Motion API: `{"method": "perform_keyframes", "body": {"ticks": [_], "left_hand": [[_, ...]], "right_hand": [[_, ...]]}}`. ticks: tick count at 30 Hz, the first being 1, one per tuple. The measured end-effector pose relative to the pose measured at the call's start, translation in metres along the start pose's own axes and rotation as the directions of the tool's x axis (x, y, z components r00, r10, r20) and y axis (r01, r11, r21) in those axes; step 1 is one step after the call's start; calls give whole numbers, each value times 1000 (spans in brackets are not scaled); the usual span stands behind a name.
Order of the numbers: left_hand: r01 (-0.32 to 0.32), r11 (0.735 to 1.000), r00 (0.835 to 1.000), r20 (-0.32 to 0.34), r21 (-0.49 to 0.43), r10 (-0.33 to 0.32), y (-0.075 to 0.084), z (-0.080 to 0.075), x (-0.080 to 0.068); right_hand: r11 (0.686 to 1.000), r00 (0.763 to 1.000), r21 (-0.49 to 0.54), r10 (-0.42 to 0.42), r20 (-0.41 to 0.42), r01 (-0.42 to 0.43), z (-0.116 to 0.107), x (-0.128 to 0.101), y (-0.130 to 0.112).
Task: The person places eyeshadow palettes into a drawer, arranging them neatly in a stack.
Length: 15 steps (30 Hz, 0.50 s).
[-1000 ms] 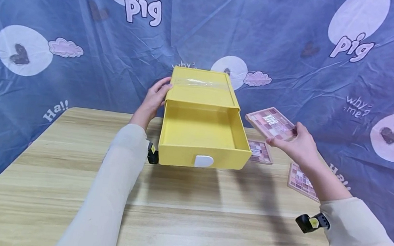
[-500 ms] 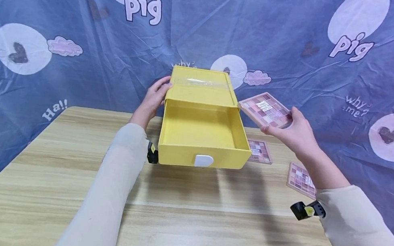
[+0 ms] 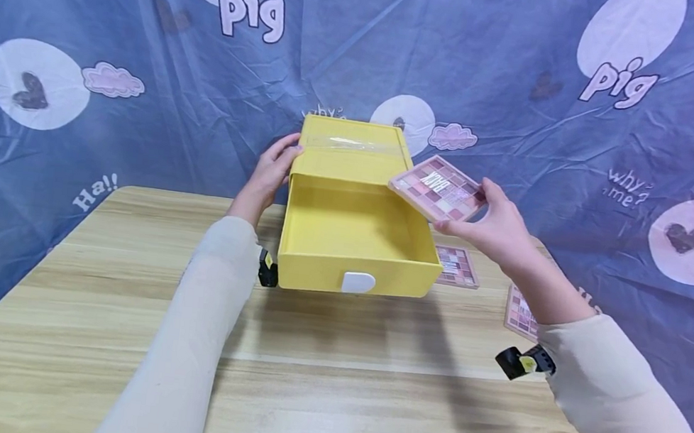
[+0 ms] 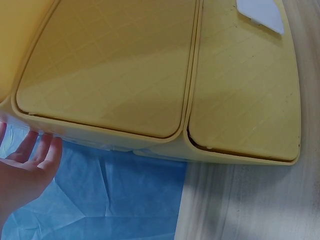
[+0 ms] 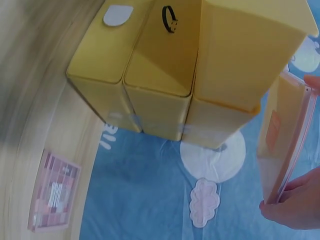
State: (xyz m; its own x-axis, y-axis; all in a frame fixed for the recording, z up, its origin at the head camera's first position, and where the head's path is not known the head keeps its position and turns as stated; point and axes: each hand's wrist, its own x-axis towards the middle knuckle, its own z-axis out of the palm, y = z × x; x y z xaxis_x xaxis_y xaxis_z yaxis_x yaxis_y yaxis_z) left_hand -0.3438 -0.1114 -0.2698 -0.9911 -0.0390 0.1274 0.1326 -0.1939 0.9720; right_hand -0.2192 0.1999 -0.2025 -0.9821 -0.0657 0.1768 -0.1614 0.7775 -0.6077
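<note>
A yellow drawer box (image 3: 354, 156) stands on the wooden table (image 3: 328, 386) with its drawer (image 3: 352, 249) pulled out towards me; the drawer holds nothing. My left hand (image 3: 274, 169) rests with straight fingers against the box's left side (image 4: 100, 75), fingertips (image 4: 42, 145) at its edge. My right hand (image 3: 493, 222) holds a pink eyeshadow palette (image 3: 439, 186) by its near edge, tilted in the air over the drawer's right rear corner. In the right wrist view the palette (image 5: 285, 140) shows edge-on beside the box (image 5: 190, 65).
Two more pink palettes lie on the table right of the box, one (image 3: 458, 266) close to the drawer, also seen as a palette (image 5: 52, 192) in the right wrist view, one (image 3: 521, 313) partly behind my right forearm. A blue printed cloth (image 3: 526, 108) hangs behind.
My right hand has carried the palette up and to the left, from beside the drawer to above its right rear corner. The left hand and the box have stayed put.
</note>
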Motion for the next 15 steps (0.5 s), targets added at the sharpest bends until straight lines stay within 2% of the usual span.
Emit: {"method": "perform_keyframes", "body": {"ticks": [4,15], "left_hand": [[0,1000,1000,-11,6,0,-1,0,1],[-3,1000,1000,-4,-12,3,-2,0,1]], "right_hand": [[999,999,-13,-33,6,33,5,1,-8],[986,985,33,-163,50,161,18,4,-20]]}}
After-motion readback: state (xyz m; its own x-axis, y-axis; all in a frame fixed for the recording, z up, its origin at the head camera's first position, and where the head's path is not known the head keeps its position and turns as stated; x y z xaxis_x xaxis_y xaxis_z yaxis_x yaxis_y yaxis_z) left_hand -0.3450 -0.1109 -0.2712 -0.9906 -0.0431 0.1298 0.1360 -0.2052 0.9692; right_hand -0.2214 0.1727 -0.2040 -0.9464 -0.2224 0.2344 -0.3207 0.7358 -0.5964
